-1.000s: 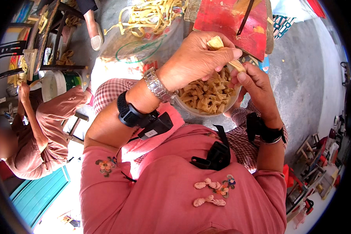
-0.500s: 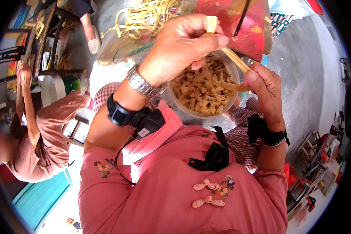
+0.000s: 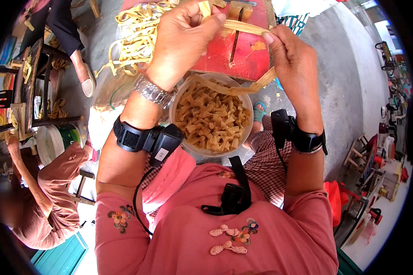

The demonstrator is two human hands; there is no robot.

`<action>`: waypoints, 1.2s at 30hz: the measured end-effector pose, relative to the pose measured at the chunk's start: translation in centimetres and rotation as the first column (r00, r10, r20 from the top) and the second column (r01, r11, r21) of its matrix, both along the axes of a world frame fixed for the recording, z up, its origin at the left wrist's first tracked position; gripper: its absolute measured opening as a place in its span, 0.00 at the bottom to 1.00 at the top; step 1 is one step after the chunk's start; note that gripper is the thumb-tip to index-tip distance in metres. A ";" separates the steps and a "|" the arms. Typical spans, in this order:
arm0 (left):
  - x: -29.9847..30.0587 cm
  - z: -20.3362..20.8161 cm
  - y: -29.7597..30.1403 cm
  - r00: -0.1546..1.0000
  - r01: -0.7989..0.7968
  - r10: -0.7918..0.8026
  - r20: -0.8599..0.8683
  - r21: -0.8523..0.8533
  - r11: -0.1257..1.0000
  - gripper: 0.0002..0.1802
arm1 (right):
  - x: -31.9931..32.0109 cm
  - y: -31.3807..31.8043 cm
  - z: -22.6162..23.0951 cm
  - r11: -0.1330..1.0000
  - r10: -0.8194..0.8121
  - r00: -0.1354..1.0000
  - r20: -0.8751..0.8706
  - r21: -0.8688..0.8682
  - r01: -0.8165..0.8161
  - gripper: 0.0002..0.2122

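A long, flat pale-yellow strip (image 3: 245,27), like a dried vegetable strip, is stretched between my two hands above the red board (image 3: 215,59). My left hand (image 3: 183,41) pinches it near one end, with a short piece sticking up past the fingers. My right hand (image 3: 296,62) grips it farther along. Its loose tail droops from there, back over the rim of a round whitish tub (image 3: 172,114). Short cut pieces (image 3: 211,119) of the same stuff fill much of the tub. A thin dark blade (image 3: 234,48) on the board lies beneath the stretched strip.
Long uncut strips (image 3: 137,36) are heaped at the upper left. Beside me on the left, a seated person (image 3: 55,192) works at a dark wooden stand (image 3: 37,87), near a white-and-green bucket (image 3: 55,142). Stools and clutter (image 3: 371,160) line the right wall.
My hands have moved apart and away from me, from above the tub to above the red board. The strip, bunched between them before, is now drawn out straight. The view has shifted.
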State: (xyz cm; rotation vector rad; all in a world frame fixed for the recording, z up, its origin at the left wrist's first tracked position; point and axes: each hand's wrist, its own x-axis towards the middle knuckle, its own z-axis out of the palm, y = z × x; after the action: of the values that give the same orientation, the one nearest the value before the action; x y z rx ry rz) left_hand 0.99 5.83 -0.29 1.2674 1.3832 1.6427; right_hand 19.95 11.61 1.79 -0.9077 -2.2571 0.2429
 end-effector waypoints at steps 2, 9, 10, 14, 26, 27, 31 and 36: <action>-0.3 -2.3 1.0 0.950 -0.083 0.089 -0.299 0.033 0.996 0.06 | 0.0 0.4 -1.4 0.995 -0.057 0.994 0.097 0.085 0.049 0.11; 0.6 -1.1 -4.1 0.919 0.303 -0.336 -0.206 -0.178 0.936 0.09 | 1.6 -1.9 -1.6 0.928 0.092 0.992 -0.083 -0.353 -0.116 0.09; 0.2 -0.6 -4.7 0.835 0.319 -0.438 -0.332 -0.357 0.878 0.10 | 1.6 -2.7 -1.2 0.893 0.131 0.982 -0.137 -0.414 -0.177 0.09; 0.4 -4.0 -6.0 0.685 0.315 -0.453 -0.571 -0.329 0.890 0.13 | 1.0 -5.4 -1.2 0.852 0.290 0.928 -0.233 -0.379 -0.361 0.09; 2.3 -3.6 -8.0 0.793 0.596 -0.286 0.538 -0.587 0.548 0.13 | -1.0 -13.3 -4.0 0.648 0.694 0.720 -0.005 -0.431 -0.627 0.03; 2.1 -3.9 -8.1 0.858 0.513 -0.391 0.333 -0.525 0.679 0.13 | -1.0 -13.2 -3.6 0.706 0.665 0.740 0.101 -0.408 -0.579 0.04; 3.0 -0.8 -8.7 0.898 0.396 -0.441 0.004 -0.448 0.802 0.10 | 0.0 -8.8 -4.9 0.921 0.162 0.886 -0.435 -0.255 -0.293 0.05; 2.8 0.6 -8.9 0.790 0.289 -0.342 -0.508 -0.182 0.940 0.09 | -0.7 -8.4 -4.6 0.765 0.053 0.865 -0.499 -0.537 -0.356 0.11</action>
State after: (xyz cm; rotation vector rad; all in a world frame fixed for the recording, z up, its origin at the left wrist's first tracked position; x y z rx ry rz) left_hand 3.80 -3.03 0.35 1.8784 1.4310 1.0137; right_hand 19.22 3.18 -2.80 -0.7843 -1.8263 1.2354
